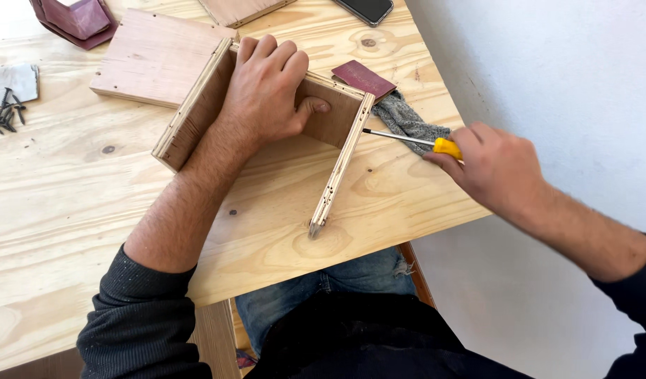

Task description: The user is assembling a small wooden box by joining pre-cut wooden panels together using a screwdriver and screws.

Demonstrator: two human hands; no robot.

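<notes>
A three-sided plywood frame lies on the pale wooden table, its open side toward me. My left hand grips the frame's far panel from above, thumb inside against the panel's inner face. My right hand holds a screwdriver with a yellow handle. Its metal shaft points left and its tip meets the outer face of the frame's right side board near the far corner.
A flat plywood board lies behind the frame. A dark red sanding sheet and a grey rag sit by the right table edge. Loose dark screws, a maroon cloth and a phone lie farther back.
</notes>
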